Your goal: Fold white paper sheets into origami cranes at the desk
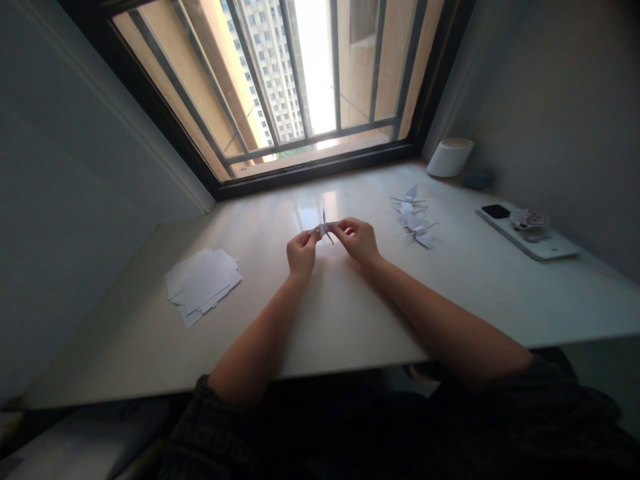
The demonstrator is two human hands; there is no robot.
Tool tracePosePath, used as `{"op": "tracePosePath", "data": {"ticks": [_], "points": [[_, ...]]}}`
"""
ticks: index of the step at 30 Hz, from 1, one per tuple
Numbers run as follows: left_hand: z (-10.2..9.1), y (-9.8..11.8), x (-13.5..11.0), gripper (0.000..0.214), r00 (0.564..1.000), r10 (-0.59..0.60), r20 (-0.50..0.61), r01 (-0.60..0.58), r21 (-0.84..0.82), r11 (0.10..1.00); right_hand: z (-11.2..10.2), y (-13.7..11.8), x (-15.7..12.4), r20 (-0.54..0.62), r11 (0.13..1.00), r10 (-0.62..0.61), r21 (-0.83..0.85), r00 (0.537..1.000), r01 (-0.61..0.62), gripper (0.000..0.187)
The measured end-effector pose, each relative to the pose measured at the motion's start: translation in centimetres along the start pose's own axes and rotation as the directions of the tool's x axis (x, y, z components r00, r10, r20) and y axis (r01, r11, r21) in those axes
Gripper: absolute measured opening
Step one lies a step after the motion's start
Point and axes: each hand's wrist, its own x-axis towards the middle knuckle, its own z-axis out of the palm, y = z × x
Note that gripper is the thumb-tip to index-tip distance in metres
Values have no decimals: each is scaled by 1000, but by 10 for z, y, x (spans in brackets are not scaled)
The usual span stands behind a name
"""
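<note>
Fingers meet at a small white paper crane (324,229) over the middle of a pale desk (345,327), before a barred window (320,73). The left hand (301,255) pinches the crane's left side and the right hand (361,240) its right, each grip closed on the paper, with slim points jutting out between them. To the left lies a loose stack of white paper sheets (207,283); to the right, a cluster of folded paper cranes (414,219). Farther right rests a white smartphone (556,250) with a round attachment (531,219) on it. A white cup-like container (450,159) and a dark rounded object (477,179) occupy the far right corner.
</note>
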Motion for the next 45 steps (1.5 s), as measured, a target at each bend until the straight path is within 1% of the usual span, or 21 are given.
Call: {"op": "tracePosePath", "data": {"ticks": [3,5,13,20,24,29,35,41,43,45], "points": [[0,1,0,35,991,-131,24,133,-114,985,2,5,2,-15,993,82,87,997,-80,34],[0,2,0,37,982,-181,51,187,-159,969,2,7,3,-6,980,129,151,992,-127,36],[-1,6,-1,40,970,-230,82,243,-233,942,5,6,5,35,920,225,322,974,-224,33],[-1,13,-4,36,950,-289,116,311,-315,897,7,3,4,78,824,323,466,943,-321,30],[-1,14,-3,33,934,-330,138,357,-360,862,7,0,3,102,785,367,499,925,-367,31],[-1,12,-1,34,931,-332,154,365,-384,848,6,0,3,155,768,394,486,906,-417,33],[-3,12,1,36,932,-324,164,362,-371,855,4,2,5,209,820,363,390,908,-418,39],[-4,14,1,34,939,-308,154,343,-363,866,3,2,6,225,757,383,479,896,-444,33],[-4,15,0,33,945,-294,141,325,-347,880,2,1,7,221,759,377,483,899,-437,34],[-4,15,0,33,955,-268,127,295,-313,903,0,1,8,200,786,360,461,911,-412,36]]}}
